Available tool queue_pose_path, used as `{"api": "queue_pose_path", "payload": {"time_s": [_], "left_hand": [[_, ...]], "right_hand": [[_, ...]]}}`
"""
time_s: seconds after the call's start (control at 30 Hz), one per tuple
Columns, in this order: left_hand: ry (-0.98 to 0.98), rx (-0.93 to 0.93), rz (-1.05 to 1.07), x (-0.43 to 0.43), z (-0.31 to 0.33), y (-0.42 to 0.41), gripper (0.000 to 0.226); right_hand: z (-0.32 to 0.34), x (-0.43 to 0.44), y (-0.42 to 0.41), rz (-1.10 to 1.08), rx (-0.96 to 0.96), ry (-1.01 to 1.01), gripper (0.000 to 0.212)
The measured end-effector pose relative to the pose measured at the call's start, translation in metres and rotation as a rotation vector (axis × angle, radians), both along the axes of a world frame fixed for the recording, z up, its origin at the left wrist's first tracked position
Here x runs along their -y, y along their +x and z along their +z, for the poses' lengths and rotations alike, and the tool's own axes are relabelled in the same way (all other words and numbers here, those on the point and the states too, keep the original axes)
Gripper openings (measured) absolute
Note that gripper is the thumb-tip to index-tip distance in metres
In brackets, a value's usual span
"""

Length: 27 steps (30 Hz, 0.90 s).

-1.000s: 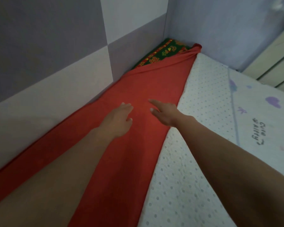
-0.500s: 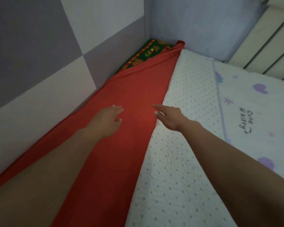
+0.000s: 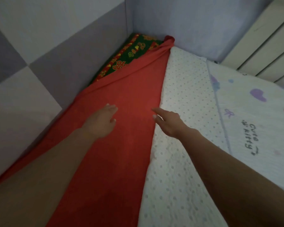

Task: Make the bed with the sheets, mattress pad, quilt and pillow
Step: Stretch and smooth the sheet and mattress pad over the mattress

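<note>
A red sheet (image 3: pixel 115 161) lies as a long strip along the wall side of the bed, bunched at the far corner. Beside it on the right lies a white dotted mattress pad (image 3: pixel 184 145), its printed side with purple shapes and lettering folded over further right. My left hand (image 3: pixel 100 122) rests flat on the red sheet with fingers straight. My right hand (image 3: pixel 169 122) reaches over the pad's edge, its fingers stretched out onto the red sheet where the two fabrics meet. Neither hand holds anything.
A green and red patterned cloth (image 3: pixel 129 58) shows at the far corner under the red sheet. Padded grey and white wall panels (image 3: pixel 39 71) run close along the left and the far end. A cream slatted surface (image 3: pixel 261 43) stands at the upper right.
The view has swung left and the hands have drawn slightly back along the sheet. My right hand now sits at the pad's edge instead of out over the red sheet.
</note>
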<state>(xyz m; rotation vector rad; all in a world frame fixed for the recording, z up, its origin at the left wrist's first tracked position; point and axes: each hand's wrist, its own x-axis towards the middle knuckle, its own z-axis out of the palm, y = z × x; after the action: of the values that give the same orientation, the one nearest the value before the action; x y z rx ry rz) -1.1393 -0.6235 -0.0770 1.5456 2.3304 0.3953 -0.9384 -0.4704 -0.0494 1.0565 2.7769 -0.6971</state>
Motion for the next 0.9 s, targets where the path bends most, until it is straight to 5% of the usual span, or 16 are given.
{"api": "queue_pose_path", "payload": {"time_s": [0.3, 0.43, 0.9], "left_hand": [[-0.247, -0.203, -0.003, -0.125, -0.108, -0.149, 0.063], [-0.117, -0.335, 0.043, -0.142, -0.147, -0.174, 0.069], [-0.106, -0.327, 0.030, -0.154, -0.155, -0.173, 0.069]], "right_hand": [[-0.122, -0.124, -0.167, -0.060, 0.128, -0.028, 0.061], [-0.170, -0.159, -0.214, -0.082, 0.231, 0.024, 0.070], [-0.190, -0.201, -0.223, -0.020, 0.214, 0.197, 0.095]]}}
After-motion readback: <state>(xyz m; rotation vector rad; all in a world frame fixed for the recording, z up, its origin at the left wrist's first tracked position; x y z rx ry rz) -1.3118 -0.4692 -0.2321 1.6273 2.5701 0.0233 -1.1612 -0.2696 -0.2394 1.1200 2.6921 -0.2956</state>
